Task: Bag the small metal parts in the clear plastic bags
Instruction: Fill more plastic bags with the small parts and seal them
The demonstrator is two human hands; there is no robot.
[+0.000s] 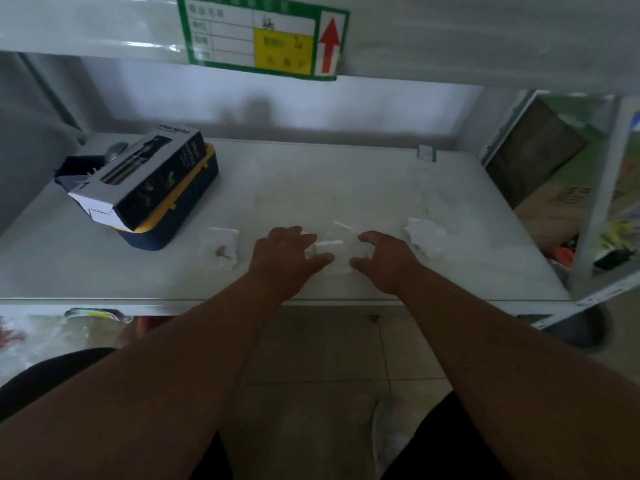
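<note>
Dim light over a pale shelf, with a green-bordered label fixed to the ledge above. Both hands are down near the front edge, working one clear bag that lies flat between them. The left hand has its fingers curled over the bag's left side, thumb reaching in along the near edge; the right hand mirrors it on the right side, fingers bent, thumb pointing in. Whether either one actually pinches the plastic cannot be told at this blur.

By the look of it, the bag is being opened or flattened for filling. Next comes parting its mouth and bringing a part to it, and no loose part shows near the hands.

Count: three bags in view. The one in hand; a second bag just left, with one small metal part seemingly inside; and a crumpled third bag to the right. At far left, one dark box rests on a blue-and-yellow case.
</note>
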